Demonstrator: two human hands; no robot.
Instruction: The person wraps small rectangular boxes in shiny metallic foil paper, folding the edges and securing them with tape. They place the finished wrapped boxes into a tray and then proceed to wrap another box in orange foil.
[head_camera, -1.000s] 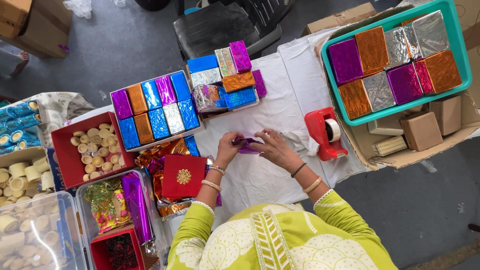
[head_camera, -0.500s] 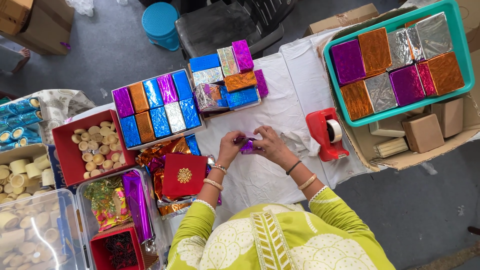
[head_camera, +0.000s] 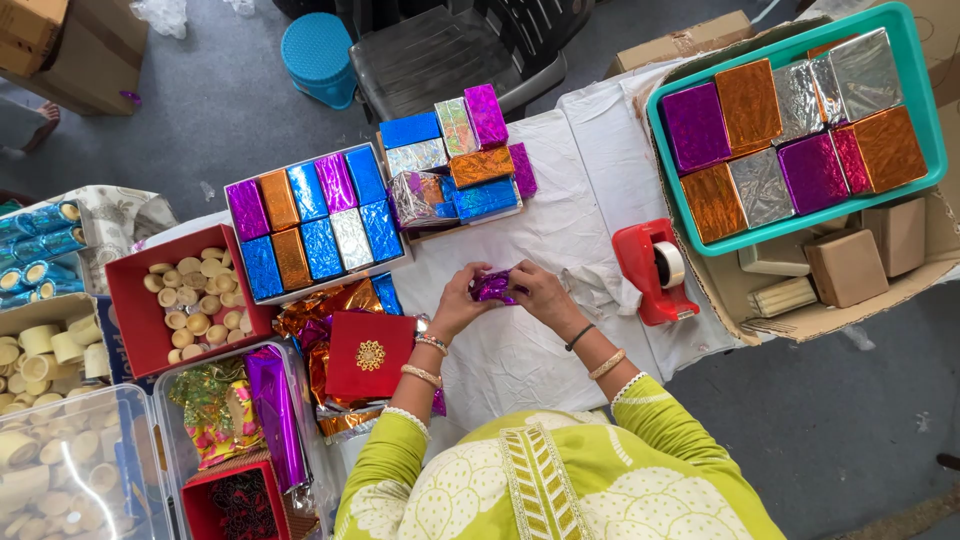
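While held over the white cloth (head_camera: 560, 330), small purple foil packet (head_camera: 492, 286) lies with long axis running left to right, pinched at both ends by left hand (head_camera: 458, 303) and right hand (head_camera: 538, 293), fingers curled tight on it. Just right, red tape dispenser (head_camera: 655, 270). Beyond, tray of foil-wrapped boxes (head_camera: 312, 220), blue, orange, purple, silver. Far right, teal crate (head_camera: 800, 215) of larger foil boxes. At left, red box (head_camera: 130, 310) of pale round cups

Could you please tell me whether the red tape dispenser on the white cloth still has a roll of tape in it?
Loaded. The red tape dispenser holds a pale roll in its cradle, standing on the white cloth beside the right hand.
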